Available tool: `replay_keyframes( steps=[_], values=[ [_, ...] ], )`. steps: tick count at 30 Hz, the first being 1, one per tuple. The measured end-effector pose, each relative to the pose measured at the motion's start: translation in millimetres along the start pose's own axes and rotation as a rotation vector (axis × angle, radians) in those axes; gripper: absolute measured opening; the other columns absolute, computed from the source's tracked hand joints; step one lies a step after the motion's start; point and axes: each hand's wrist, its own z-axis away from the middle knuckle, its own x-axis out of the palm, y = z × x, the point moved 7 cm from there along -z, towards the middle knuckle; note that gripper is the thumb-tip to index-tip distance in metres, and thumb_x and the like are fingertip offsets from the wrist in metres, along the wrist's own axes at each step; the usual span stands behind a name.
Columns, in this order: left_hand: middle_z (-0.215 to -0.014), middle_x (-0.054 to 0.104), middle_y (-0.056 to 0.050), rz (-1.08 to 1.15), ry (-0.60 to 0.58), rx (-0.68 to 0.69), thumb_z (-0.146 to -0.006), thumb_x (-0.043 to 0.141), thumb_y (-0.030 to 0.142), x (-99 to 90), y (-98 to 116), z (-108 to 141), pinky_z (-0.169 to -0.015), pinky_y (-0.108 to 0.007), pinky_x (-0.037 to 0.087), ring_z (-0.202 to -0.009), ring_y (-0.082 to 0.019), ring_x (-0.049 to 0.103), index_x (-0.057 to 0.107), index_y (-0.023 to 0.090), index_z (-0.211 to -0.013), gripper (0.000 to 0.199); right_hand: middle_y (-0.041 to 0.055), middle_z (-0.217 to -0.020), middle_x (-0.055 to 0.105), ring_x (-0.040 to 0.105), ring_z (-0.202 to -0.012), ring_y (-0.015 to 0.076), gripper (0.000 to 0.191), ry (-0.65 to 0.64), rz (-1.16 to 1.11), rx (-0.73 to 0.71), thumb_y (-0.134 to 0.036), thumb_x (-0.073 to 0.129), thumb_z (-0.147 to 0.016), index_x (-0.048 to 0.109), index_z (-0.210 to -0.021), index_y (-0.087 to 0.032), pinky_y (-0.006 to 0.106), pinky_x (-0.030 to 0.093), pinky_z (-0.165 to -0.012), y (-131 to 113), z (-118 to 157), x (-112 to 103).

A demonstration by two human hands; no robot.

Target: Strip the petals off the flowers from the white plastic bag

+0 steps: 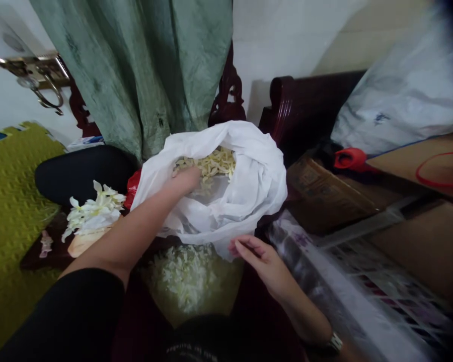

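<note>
Black fabric sleeve point(56, 317) fills the lower left corner, a bare forearm running from it to the left hand point(183, 181), which sits inside a crumpled, thin white plastic bag point(252, 176) against a heap of pale yellow curled strips point(211, 163); its fingers are hidden at the heap's edge, so their grip cannot be told. Right hand point(264, 266), a metal-link wristwatch point(335, 343) at its wrist, lies just beside the bag's lower fold, fingers point(249, 247) loosely curled, nothing visible between them. Below the bag, a mound of shredded white petals point(184, 279) lies on a yellowish surface point(226, 286). Further left, whole creamy white petals point(94, 211) rest on a dark wooden board point(49, 246), near a glossy red plastic bag point(132, 188). Olive dimpled foam mat point(15, 216) spreads beyond; carved dark red wood point(226, 95) and a mottled green curtain point(136, 65) stand behind.
</note>
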Motion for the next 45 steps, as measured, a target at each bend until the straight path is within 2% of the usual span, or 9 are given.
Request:
replay_keyframes(
  steps=[7, 14, 19, 26, 30, 34, 38, 41, 45],
  values=[
    [-0.128, 0.063, -0.013, 0.010, -0.032, -0.033, -0.095, 0.065, 0.035, 39.8, -5, -41, -0.094, -0.046, 0.057, -0.111, -0.025, 0.065, 0.061, 0.013, -0.127, 0.039, 0.0087, -0.089, 0.079, 0.073, -0.083, 0.0245, 0.034, -0.025, -0.050, -0.007, -0.054, 0.079, -0.079, 0.079, -0.092, -0.023, 0.041, 0.061, -0.082, 0, 5, -7],
    [-0.116, 0.071, -0.014, 0.207, 0.188, -0.008, -0.098, 0.055, 0.026, 2.6, -18, -32, -0.093, -0.040, 0.054, -0.107, -0.025, 0.067, 0.069, 0.012, -0.119, 0.028, 0.0095, -0.108, 0.078, 0.073, -0.098, 0.0250, 0.029, 0.002, -0.343, -0.049, -0.045, 0.076, -0.085, 0.078, -0.105, -0.025, 0.042, 0.059, -0.090, -18, -2, -3],
    [-0.107, 0.076, -0.009, 0.369, 0.264, 0.179, -0.097, 0.046, 0.022, -22.6, -5, 17, -0.087, -0.030, 0.052, -0.098, -0.021, 0.068, 0.071, 0.016, -0.120, 0.035, 0.0112, -0.125, 0.073, 0.069, -0.119, 0.0263, 0.036, -0.149, -0.694, 0.045, -0.053, 0.068, -0.089, 0.071, -0.106, -0.021, 0.047, 0.047, -0.113, -46, -36, 41],
    [-0.111, 0.073, -0.011, 0.543, 0.261, 0.796, -0.097, 0.051, 0.023, -25.0, 26, 145, -0.095, -0.039, 0.050, -0.104, -0.021, 0.065, 0.072, 0.022, -0.116, 0.028, 0.0054, -0.082, 0.073, 0.070, -0.081, 0.0189, 0.037, -0.217, -0.885, 0.239, -0.049, 0.050, -0.100, 0.066, -0.088, -0.018, 0.036, 0.059, -0.091, -37, -99, 94],
    [-0.103, 0.073, -0.008, 0.641, 0.490, 0.611, -0.097, 0.055, 0.027, -11.0, 11, 166, -0.095, -0.041, 0.047, -0.099, -0.022, 0.062, 0.071, 0.023, -0.111, 0.022, 0.0000, -0.087, 0.075, 0.068, -0.076, 0.0132, 0.010, -0.137, -0.884, 0.174, -0.024, 0.061, -0.093, 0.071, -0.092, -0.021, 0.024, 0.058, -0.077, -22, -99, 112],
    [-0.107, 0.065, -0.009, 0.788, 0.736, 0.221, -0.096, 0.051, 0.030, 11.5, -9, 163, -0.104, -0.043, 0.042, -0.111, -0.024, 0.056, 0.069, 0.020, -0.096, 0.020, -0.0006, -0.098, 0.076, 0.070, -0.090, 0.0147, 0.012, -0.116, -0.844, 0.003, -0.029, 0.071, -0.084, 0.072, -0.095, -0.024, 0.027, 0.058, -0.087, -24, -82, 126],
    [-0.119, 0.064, -0.010, 1.069, 0.627, -0.048, -0.093, 0.047, 0.027, 41.1, -16, 148, -0.102, -0.043, 0.046, -0.112, -0.024, 0.058, 0.061, 0.019, -0.120, 0.032, 0.0039, -0.111, 0.076, 0.068, -0.110, 0.0222, 0.030, -0.059, -0.730, -0.032, -0.038, 0.075, -0.079, 0.070, -0.105, -0.025, 0.038, 0.056, -0.099, -21, -70, 135],
    [-0.114, 0.070, -0.009, 1.063, 0.549, -0.048, -0.098, 0.042, 0.031, 43.3, -13, 138, -0.109, -0.047, 0.042, -0.115, -0.025, 0.061, 0.067, 0.020, -0.112, 0.032, 0.0053, -0.124, 0.072, 0.063, -0.123, 0.0237, 0.034, -0.032, -0.711, -0.049, -0.043, 0.073, -0.080, 0.068, -0.109, -0.026, 0.041, 0.054, -0.105, -22, -61, 138],
    [-0.113, 0.075, -0.008, 0.871, 0.651, 0.075, -0.105, 0.032, 0.040, 27.4, -4, 141, -0.125, -0.055, 0.015, -0.134, -0.026, 0.054, 0.073, 0.021, -0.097, 0.046, 0.0048, -0.136, 0.067, 0.055, -0.137, 0.0236, 0.044, -0.087, -0.733, -0.042, -0.056, 0.062, -0.087, 0.065, -0.120, -0.027, 0.043, 0.049, -0.113, -30, -53, 142]
  ],
)
